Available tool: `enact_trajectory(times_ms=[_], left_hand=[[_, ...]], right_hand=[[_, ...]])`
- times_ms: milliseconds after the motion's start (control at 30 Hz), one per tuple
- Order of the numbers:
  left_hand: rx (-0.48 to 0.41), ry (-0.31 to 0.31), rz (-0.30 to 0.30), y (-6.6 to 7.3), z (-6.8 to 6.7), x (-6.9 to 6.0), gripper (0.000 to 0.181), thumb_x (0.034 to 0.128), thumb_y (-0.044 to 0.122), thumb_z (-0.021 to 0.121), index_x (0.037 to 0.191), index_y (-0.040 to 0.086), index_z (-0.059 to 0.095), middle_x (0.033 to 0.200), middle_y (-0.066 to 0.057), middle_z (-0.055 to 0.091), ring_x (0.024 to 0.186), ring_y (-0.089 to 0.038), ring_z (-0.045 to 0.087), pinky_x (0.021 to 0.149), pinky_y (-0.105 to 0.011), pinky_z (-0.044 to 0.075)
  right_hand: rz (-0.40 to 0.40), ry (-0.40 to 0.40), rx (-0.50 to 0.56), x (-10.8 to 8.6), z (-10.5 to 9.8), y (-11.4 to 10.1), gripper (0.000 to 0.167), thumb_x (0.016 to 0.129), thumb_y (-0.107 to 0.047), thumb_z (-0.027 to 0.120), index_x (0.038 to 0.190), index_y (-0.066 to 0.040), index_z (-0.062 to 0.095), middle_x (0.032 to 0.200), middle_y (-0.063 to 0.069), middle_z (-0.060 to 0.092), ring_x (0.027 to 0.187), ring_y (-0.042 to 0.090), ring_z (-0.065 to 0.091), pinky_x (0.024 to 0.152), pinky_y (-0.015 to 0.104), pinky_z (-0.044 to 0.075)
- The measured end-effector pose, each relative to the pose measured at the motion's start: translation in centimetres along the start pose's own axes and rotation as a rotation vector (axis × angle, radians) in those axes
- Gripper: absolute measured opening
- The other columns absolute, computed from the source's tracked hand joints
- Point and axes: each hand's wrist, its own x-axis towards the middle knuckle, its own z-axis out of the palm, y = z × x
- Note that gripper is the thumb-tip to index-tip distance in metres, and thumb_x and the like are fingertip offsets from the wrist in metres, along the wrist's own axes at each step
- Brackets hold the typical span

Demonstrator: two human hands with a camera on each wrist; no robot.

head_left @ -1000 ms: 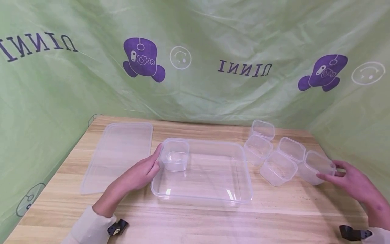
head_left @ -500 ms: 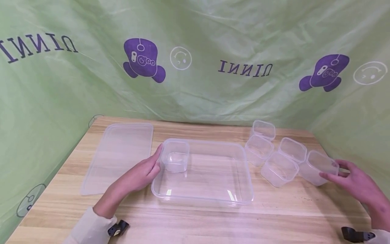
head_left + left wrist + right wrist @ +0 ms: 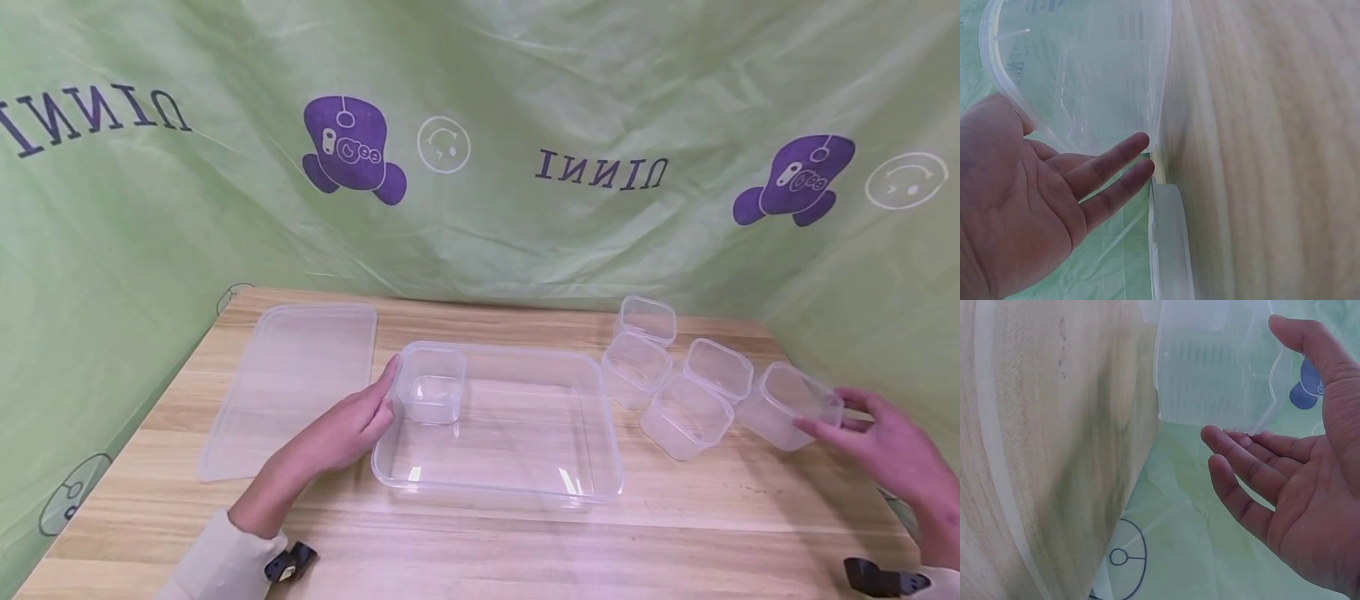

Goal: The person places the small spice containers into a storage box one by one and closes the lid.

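Observation:
My left hand point(image 3: 348, 427) rests against the left end of a large clear rectangular plastic container point(image 3: 495, 492), its fingers mostly straight along the wall point(image 3: 1085, 75). One small clear plastic container point(image 3: 433, 408) stands in the large one's back left corner. At the far right, my right hand point(image 3: 888, 442) pinches another small container point(image 3: 787, 412) between thumb and fingers. The right wrist view shows the thumb on one side of this small container point(image 3: 1216, 369) and fingertips at another; two fingers lie free of it. Whether its base touches the table is unclear.
Several more small clear containers point(image 3: 686, 421) stand close together right of the large container. A flat translucent lid point(image 3: 292, 392) lies at left on the wooden table point(image 3: 480, 558). Green printed cloth point(image 3: 480, 233) hangs behind and at both sides.
My right hand has shifted slightly right and back with the small container, whose gap from its neighbour has widened a little. My left hand and the large container stay put.

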Motion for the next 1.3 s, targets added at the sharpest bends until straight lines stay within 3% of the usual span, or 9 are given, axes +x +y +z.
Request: enact_trajectory(times_ms=[100, 300, 467, 967, 1033, 1133, 1200, 1267, 1300], left_hand=[[0.0, -0.003, 0.0, 0.0, 0.0, 0.0, 0.063, 0.1081, 0.016, 0.036, 0.163, -0.002, 0.011, 0.162, -0.023, 0.029, 0.145, -0.035, 0.036, 0.118, -0.051, 0.03], [0.005, 0.004, -0.005, 0.0, 0.0, 0.0, 0.063, 0.1077, 0.017, 0.037, 0.163, -0.001, 0.012, 0.161, -0.023, 0.031, 0.144, -0.036, 0.038, 0.117, -0.052, 0.032], [-0.001, 0.01, -0.012, -0.1, 0.0, 0.2, 0.063, 0.1077, 0.016, 0.038, 0.164, 0.0, 0.013, 0.162, -0.023, 0.031, 0.144, -0.035, 0.038, 0.117, -0.052, 0.032], [-0.014, 0.01, -0.016, -0.1, 0.2, 0.6, 0.064, 0.1081, 0.016, 0.037, 0.164, 0.001, 0.012, 0.163, -0.021, 0.029, 0.145, -0.034, 0.036, 0.118, -0.052, 0.03], [-0.012, 0.011, -0.014, -0.1, 0.1, 0.6, 0.064, 0.1079, 0.016, 0.038, 0.164, 0.0, 0.012, 0.163, -0.022, 0.029, 0.145, -0.034, 0.036, 0.118, -0.051, 0.031], [-0.009, 0.011, -0.01, -0.2, 0.1, 0.6, 0.064, 0.1078, 0.015, 0.038, 0.164, 0.0, 0.012, 0.162, -0.022, 0.03, 0.145, -0.034, 0.037, 0.118, -0.052, 0.031], [-0.009, 0.011, -0.008, -0.2, 0.2, 0.6, 0.064, 0.1076, 0.015, 0.037, 0.164, 0.0, 0.011, 0.162, -0.022, 0.03, 0.145, -0.034, 0.037, 0.118, -0.051, 0.031], [-0.012, 0.011, -0.007, -0.3, 0.2, 0.6, 0.064, 0.1074, 0.014, 0.037, 0.164, 0.0, 0.011, 0.162, -0.023, 0.03, 0.145, -0.034, 0.037, 0.118, -0.051, 0.031], [-0.015, 0.01, -0.007, -0.3, 0.2, 0.6, 0.064, 0.1073, 0.014, 0.037, 0.164, 0.0, 0.011, 0.162, -0.023, 0.03, 0.145, -0.034, 0.037, 0.118, -0.051, 0.031]], right_hand=[[-0.002, 0.033, -0.005, -0.1, -0.1, -0.2, 0.09, 0.097, -0.035, 0.072, 0.148, 0.022, 0.025, 0.132, 0.051, 0.042, 0.105, 0.063, 0.057, 0.062, 0.044, 0.054], [0.018, 0.072, 0.014, -0.3, -0.2, -0.8, 0.094, 0.097, -0.037, 0.072, 0.151, 0.02, 0.02, 0.14, 0.052, 0.033, 0.114, 0.072, 0.042, 0.063, 0.05, 0.058], [-0.003, 0.099, 0.033, 0.2, -0.3, -1.1, 0.093, 0.096, -0.034, 0.074, 0.151, 0.02, 0.022, 0.142, 0.049, 0.034, 0.113, 0.072, 0.041, 0.054, 0.017, 0.046], [-0.04, 0.154, 0.065, 0.4, -0.9, -1.2, 0.093, 0.096, -0.029, 0.073, 0.155, 0.017, 0.017, 0.146, 0.051, 0.027, 0.112, 0.074, 0.039, 0.052, 0.015, 0.048], [-0.043, 0.177, 0.09, 0.3, -0.9, -1.1, 0.092, 0.096, -0.027, 0.074, 0.156, 0.016, 0.018, 0.148, 0.05, 0.027, 0.121, 0.068, 0.041, 0.054, 0.011, 0.047], [-0.045, 0.195, 0.136, 0.3, -1.0, -1.0, 0.092, 0.096, -0.024, 0.074, 0.157, 0.014, 0.017, 0.149, 0.049, 0.025, 0.126, 0.023, 0.058, 0.057, 0.007, 0.045], [-0.041, 0.202, 0.146, 0.2, -1.1, -1.0, 0.092, 0.096, -0.024, 0.075, 0.157, 0.013, 0.017, 0.15, 0.048, 0.025, 0.119, 0.0, 0.052, 0.058, 0.006, 0.045], [-0.04, 0.201, 0.143, 0.2, -1.1, -1.2, 0.092, 0.096, -0.024, 0.075, 0.157, 0.013, 0.017, 0.151, 0.048, 0.024, 0.121, 0.004, 0.054, 0.058, 0.006, 0.045], [-0.037, 0.205, 0.135, 0.2, -1.0, -1.4, 0.092, 0.096, -0.025, 0.075, 0.157, 0.013, 0.017, 0.151, 0.048, 0.025, 0.128, 0.019, 0.055, 0.058, 0.005, 0.044]])
